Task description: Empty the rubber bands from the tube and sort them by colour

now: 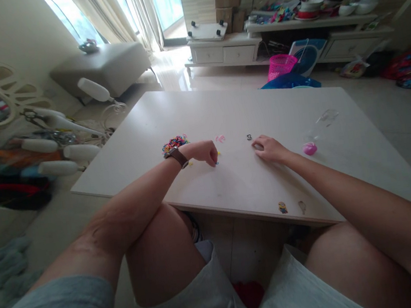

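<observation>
On the white table [232, 181], my left hand [207, 153] has its fingers curled downward and pressed together. A tiny blue piece [217, 163] shows at its fingertips; whether it is pinched or lies on the table is unclear. Behind that wrist is a heap of small multicoloured bands [176, 142]. Pink bands [220, 138] lie just beyond the left hand, and a yellow piece [219, 153] is beside it. My right hand [268, 149] rests on the table with thumb and forefinger curved apart. A few black bands [249, 137] lie just past its fingertips.
Near the front edge lie a yellow-and-blue cartoon figure [282, 207] and a small pale charm [302, 207]. A pink-purple object [310, 148] and a clear plastic piece [327, 116] are right of my right hand. A pink basket [280, 67] stands behind the table.
</observation>
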